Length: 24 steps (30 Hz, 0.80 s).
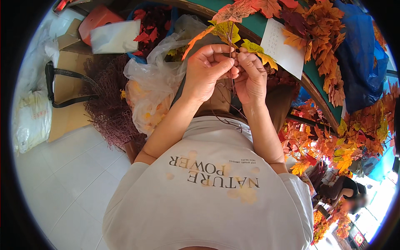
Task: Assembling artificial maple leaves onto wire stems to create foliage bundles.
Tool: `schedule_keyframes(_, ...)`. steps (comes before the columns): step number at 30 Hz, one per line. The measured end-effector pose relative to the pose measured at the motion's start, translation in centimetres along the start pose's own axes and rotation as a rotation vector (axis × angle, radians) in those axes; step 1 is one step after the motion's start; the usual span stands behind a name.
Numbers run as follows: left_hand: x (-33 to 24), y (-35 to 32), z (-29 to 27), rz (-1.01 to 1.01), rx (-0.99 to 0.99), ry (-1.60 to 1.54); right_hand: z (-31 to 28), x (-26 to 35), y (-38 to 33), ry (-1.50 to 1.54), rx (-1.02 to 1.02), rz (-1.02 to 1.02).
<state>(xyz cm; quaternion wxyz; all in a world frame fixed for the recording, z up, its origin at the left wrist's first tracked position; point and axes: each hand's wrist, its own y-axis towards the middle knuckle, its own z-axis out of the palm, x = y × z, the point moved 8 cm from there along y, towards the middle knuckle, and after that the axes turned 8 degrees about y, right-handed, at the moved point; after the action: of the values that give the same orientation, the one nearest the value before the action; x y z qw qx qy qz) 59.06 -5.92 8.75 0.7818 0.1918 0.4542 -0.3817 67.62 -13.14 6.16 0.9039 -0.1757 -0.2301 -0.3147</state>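
Observation:
My left hand [207,70] and my right hand [251,75] meet in front of my chest, fingers pinched together on a thin dark stem [231,81] of an artificial leaf sprig. Yellow-green and orange leaves [227,31] fan out just above my fingertips. The stem's lower end trails down between my wrists toward my lap. Both thumbs press against the stem at the same spot.
A green table [260,25] ahead carries piles of orange leaves [316,33] and a white paper sheet [283,48]. A clear plastic bag [154,83] of leaves and a heap of brown twigs [106,100] lie left. More leaves [333,141] lie right; another person [346,191] sits far right.

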Motion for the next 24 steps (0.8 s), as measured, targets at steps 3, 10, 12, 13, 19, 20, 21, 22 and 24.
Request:
schedule_keyframes(3, 0.1, 0.0, -0.1, 0.015, 0.004, 0.003, 0.3, 0.1, -0.4, -0.039, -0.006, -0.023)
schedule_keyframes(10, 0.8, 0.2, -0.4, 0.007, -0.024, -0.064, 0.1, 0.6, -0.8, -0.095, -0.020, -0.108)
schedule_keyframes(12, 1.1, 0.3, -0.8, -0.004, -0.035, -0.044, 0.1, 0.4, -1.0, -0.125, -0.018, -0.124)
schedule_keyframes(13, 1.2, 0.4, -0.9, -0.006, -0.033, -0.045, 0.1, 0.4, -1.1, -0.154, -0.015, -0.139)
schedule_keyframes(19, 1.5, 0.5, -1.4, 0.038, -0.045, -0.034, 0.0, -0.2, -1.3, -0.249, -0.036, -0.130)
schedule_keyframes(20, 1.6, 0.5, -1.4, 0.032, -0.045, -0.020, -0.3, -0.3, -1.3, -0.249, -0.038, -0.126)
schedule_keyframes(21, 1.7, 0.6, -1.4, 0.027, -0.047, -0.006, -0.5, -0.4, -1.2, -0.250, -0.037, -0.123)
schedule_keyframes(22, 1.9, 0.6, -1.5, 0.030, -0.047, -0.007, -0.6, -0.4, -1.1, -0.251, -0.035, -0.123)
schedule_keyframes(24, 1.9, 0.7, -1.4, 0.083, -0.016, 0.035, -0.6, -0.6, -0.9, -0.235, 0.011, -0.066)
